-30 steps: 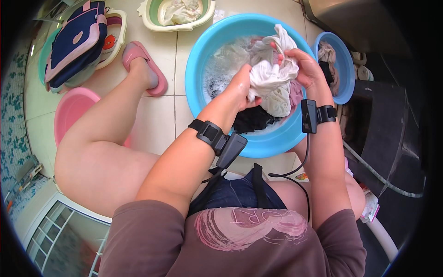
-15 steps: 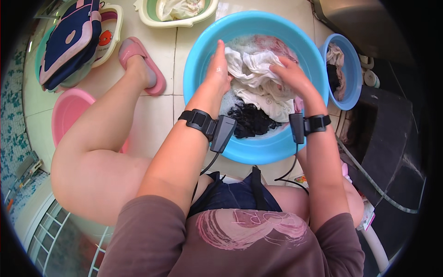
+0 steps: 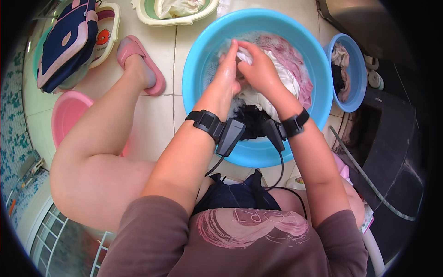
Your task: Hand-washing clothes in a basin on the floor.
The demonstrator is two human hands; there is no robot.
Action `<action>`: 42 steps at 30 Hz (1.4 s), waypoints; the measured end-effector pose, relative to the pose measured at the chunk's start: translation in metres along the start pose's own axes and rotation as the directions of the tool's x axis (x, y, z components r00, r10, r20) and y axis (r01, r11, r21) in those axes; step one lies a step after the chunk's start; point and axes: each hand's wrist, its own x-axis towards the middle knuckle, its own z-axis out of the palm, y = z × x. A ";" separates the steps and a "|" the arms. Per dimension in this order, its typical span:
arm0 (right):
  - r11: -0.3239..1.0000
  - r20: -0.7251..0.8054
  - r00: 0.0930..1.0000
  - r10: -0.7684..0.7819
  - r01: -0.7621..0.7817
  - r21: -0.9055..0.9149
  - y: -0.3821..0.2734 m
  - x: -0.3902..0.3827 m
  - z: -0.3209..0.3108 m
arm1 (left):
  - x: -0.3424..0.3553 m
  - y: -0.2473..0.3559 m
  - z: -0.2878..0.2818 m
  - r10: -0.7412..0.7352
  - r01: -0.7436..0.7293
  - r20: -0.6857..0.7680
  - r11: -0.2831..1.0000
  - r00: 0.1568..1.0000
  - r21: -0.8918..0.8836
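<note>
White wet cloth [image 3: 289,76] lies bunched in a large light-blue basin [image 3: 194,60] of sudsy water. My right hand [image 3: 260,69] bends round part of this cloth, its fingertips meeting my left hand. Straight fingers and a thumb held apart show on my left hand [image 3: 227,74], whose palm side faces the cloth; its far fingers are partly hidden. Pink cloth [image 3: 281,48] spreads along the far right of the water. Below my hands, black cloth [image 3: 251,121] floats near the basin's near side, partly covered by my right wrist.
A smaller blue basin [image 3: 359,87] with clothes stands at the right. A green-and-cream basin [image 3: 184,21] sits at the far side. Left of me are a pink basin [image 3: 62,117] and a navy backpack [image 3: 69,44]. A hose [image 3: 364,168] runs along the dark ledge.
My right hand has moved left and away from me to meet my left hand, drawing white cloth along. More of the pink cloth shows. My left hand has shifted slightly right.
</note>
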 end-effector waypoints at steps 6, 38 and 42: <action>0.965 -0.048 0.964 -0.262 0.261 -0.024 -0.045 -0.057 -0.014 | -0.004 -0.001 -0.004 0.244 -0.242 -0.012 0.965 0.970 0.102; 0.788 0.031 0.986 0.164 -0.111 -0.606 0.045 0.056 -0.050 | -0.019 -0.017 0.022 0.044 -0.055 -0.195 0.997 0.980 -0.054; 0.991 -0.076 0.995 0.067 -0.058 0.119 -0.023 0.014 -0.099 | -0.024 -0.040 0.032 -0.112 0.070 -0.228 0.980 0.967 -0.187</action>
